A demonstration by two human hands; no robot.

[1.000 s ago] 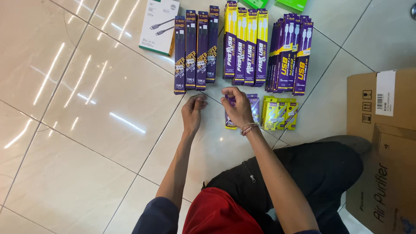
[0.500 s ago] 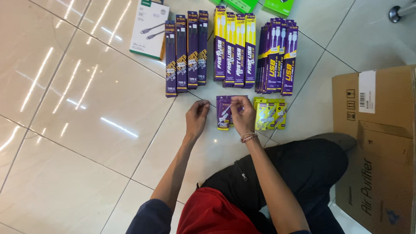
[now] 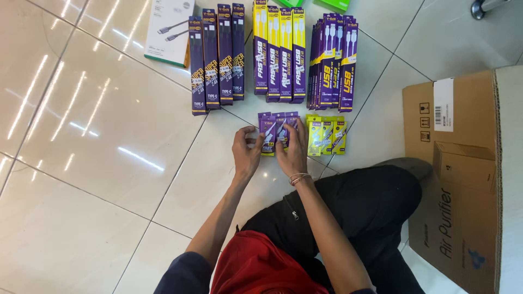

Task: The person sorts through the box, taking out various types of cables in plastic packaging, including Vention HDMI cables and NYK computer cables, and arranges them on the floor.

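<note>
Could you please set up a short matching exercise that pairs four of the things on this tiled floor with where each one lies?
Things:
1. small purple cable packs
2. small yellow cable packs
3. brown cardboard box
4. flat white box with a green edge

Places:
A. at the far right of the view, beside the person's knee
B. at the top left, just left of the row of tall dark purple packs
C. under the fingers of the left hand and the right hand
D. just right of the right hand, untouched

Pairs: 1-C, 2-D, 3-A, 4-B
</note>
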